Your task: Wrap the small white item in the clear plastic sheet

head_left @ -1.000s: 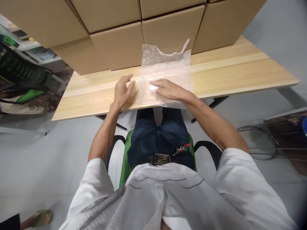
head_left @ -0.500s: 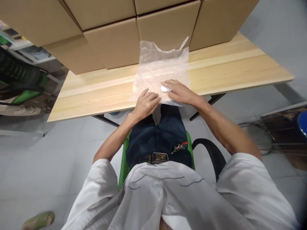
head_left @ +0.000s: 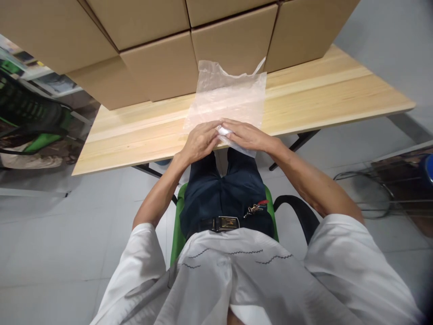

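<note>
**Both hands closing over a small white object at the table's near edge**

Gripping together: the left hand (head_left: 199, 143) and right hand (head_left: 248, 135) are meeting fingertip to fingertip, curled over a small white object (head_left: 223, 131) and the near end of a bubble wrap sheet (head_left: 230, 97). Fingers are pressing down on the object through or against the wrap; which layer lies over which cannot be told.

Edges: the object is sitting right at the near edge of the table (head_left: 338, 97), at its middle. A corner of the wrap is hanging over that edge, above the person's lap. The far end of the sheet is touching the cardboard boxes (head_left: 162, 67) and curling up against them.

Open room: bare wood is lying to either side of the hands, wider on the right. Behind the sheet the boxes are standing as a wall along the back of the table, leaving little depth.

Surface: pale wooden planks, on dark legs.

Room: the person is sitting on a green chair (head_left: 176, 230) with black armrests. Grey floor tiles are showing all round. A black and green chair (head_left: 30, 113) is standing off to the left; a wire rack (head_left: 372, 194) is lying on the floor to the right.
</note>
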